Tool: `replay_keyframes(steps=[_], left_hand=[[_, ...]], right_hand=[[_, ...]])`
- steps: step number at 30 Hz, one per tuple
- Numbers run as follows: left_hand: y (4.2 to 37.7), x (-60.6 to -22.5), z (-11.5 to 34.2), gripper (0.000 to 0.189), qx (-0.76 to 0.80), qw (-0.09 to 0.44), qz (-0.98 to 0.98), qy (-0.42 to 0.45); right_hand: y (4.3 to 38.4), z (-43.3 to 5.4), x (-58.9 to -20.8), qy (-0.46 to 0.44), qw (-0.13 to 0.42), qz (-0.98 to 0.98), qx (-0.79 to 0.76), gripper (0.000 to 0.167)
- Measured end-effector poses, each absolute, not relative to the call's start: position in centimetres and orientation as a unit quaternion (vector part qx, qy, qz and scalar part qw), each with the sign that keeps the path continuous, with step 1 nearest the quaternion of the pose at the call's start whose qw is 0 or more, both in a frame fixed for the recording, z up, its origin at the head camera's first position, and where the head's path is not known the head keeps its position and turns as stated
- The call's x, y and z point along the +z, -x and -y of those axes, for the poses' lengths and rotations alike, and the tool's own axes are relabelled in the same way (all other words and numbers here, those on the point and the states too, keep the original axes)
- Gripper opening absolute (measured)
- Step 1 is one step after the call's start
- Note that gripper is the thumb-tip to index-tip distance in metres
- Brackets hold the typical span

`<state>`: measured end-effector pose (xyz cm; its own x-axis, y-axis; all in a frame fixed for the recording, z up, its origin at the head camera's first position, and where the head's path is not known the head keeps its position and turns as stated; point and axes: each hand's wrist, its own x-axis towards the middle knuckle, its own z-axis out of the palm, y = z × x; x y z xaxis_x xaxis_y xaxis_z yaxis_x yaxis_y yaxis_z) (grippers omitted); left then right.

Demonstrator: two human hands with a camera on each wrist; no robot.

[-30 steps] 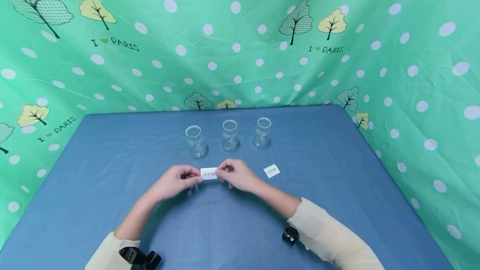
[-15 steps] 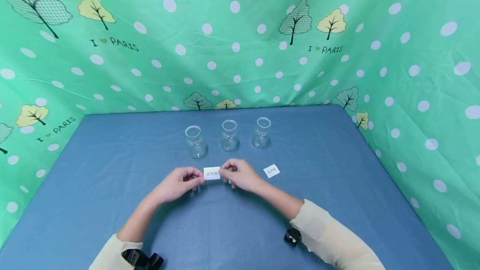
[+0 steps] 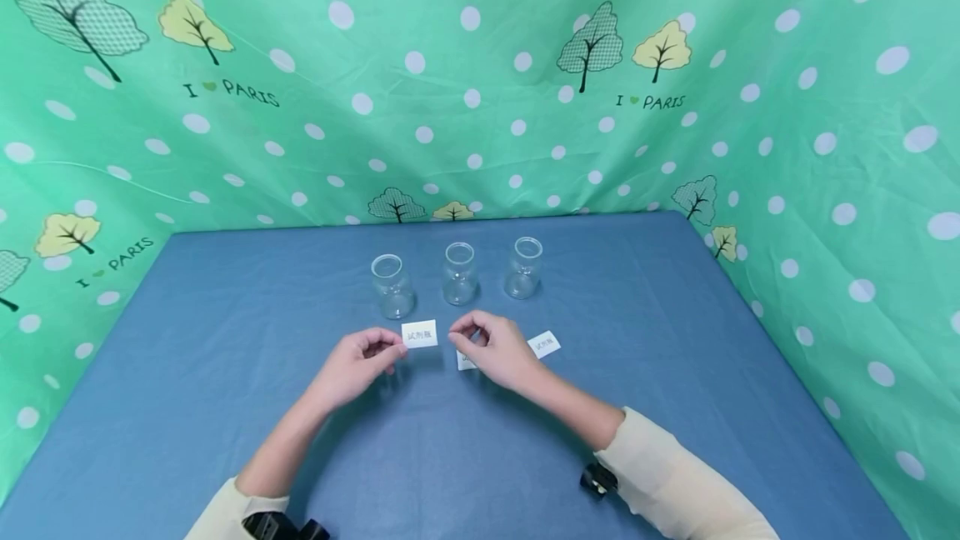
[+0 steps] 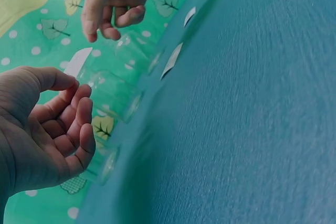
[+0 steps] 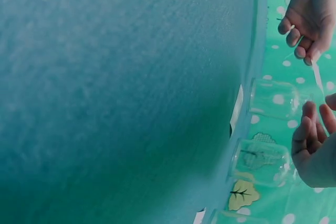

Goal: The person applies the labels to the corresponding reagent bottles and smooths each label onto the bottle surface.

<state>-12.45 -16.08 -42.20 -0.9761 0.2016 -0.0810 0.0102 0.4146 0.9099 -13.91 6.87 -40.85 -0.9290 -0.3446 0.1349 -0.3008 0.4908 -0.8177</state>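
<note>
My left hand (image 3: 356, 367) pinches a small white paper label (image 3: 421, 333) with dark written characters by its left edge, above the table. To its right, my right hand (image 3: 501, 350) is apart from that label, its fingers loosely bent and holding nothing, as the left wrist view also shows. A second white label (image 3: 464, 361) lies on the table, partly covered by the right hand in the head view. Further right lies a third label (image 3: 545, 344), its corner behind the right hand. Behind the hands stand three clear glass jars (image 3: 393, 292), upright, without lids.
The table has a blue cloth (image 3: 660, 407) over it. A green curtain (image 3: 300, 90) with white dots and trees hangs along the back and sides. The middle jar (image 3: 460, 277) and the right jar (image 3: 523, 273) stand just beyond the right hand. Black wrist cameras (image 3: 598, 480) sit on both forearms.
My right hand has let go of the held label and moved right. A second label now lies on the table by the right hand. The left hand has kept its label and lifted it slightly.
</note>
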Motion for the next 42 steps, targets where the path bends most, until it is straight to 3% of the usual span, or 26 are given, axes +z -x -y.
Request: replay_keyframes(steps=[11, 25, 42], left_hand=[[12.0, -41.8, 15.4, 0.019, 0.547, 0.083, -0.830, -0.070], [11.5, -40.9, 15.1, 0.022, 0.564, 0.098, -0.815, -0.092], [11.1, -40.8, 14.8, 0.017, 0.566, 0.092, -0.805, -0.152]], right_hand=[[13.0, -6.3, -40.6, 0.279, -0.107, -0.862, -0.408, 0.007], [12.7, -5.0, -40.2, 0.343, -0.197, -0.851, -0.344, 0.010], [12.3, -4.9, -40.6, 0.336, -0.189, -0.864, -0.325, 0.013]])
